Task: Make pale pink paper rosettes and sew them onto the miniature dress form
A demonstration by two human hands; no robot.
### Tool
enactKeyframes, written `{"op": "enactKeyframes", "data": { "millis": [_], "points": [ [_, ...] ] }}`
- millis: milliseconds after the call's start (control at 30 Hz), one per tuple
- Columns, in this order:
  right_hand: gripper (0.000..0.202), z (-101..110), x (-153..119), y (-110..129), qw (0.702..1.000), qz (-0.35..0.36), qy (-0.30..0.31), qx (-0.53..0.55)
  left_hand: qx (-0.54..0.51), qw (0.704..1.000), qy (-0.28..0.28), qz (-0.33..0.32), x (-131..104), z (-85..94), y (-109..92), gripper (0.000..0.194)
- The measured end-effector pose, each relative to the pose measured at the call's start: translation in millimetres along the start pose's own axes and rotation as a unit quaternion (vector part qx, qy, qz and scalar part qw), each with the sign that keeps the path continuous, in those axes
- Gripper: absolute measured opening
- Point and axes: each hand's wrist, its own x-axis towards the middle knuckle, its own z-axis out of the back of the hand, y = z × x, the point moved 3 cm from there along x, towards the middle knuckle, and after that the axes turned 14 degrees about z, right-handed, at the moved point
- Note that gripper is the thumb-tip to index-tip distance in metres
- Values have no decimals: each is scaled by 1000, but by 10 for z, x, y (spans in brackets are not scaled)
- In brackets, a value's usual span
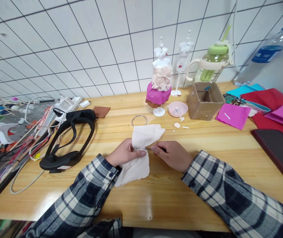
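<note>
you have no readable text in this view. the blue label on the clear water bottle (267, 53), lying at the far right of the wooden table (205, 172), carries small white print that is too blurred to make out. nothing else around you shows letters, numbers, brands or signs that can be read.

Bright, even overhead light; glare patches on the glossy wooden table (205, 185) near its front edge. Wide-angle bending at frame edges, centre sharp.
</note>
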Motion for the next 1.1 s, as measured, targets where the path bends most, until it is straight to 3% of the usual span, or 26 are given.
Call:
{"op": "enactKeyframes", "data": {
  "millis": [233,1100],
  "points": [
    [49,7,-3,20,1000,-5,6,-12,21,999,18,-38,8,-40,-26,44],
    [42,24,-7,57,998,-6,18,-52,45,997,22,-55,33,-53,11,52]
  ]
}}
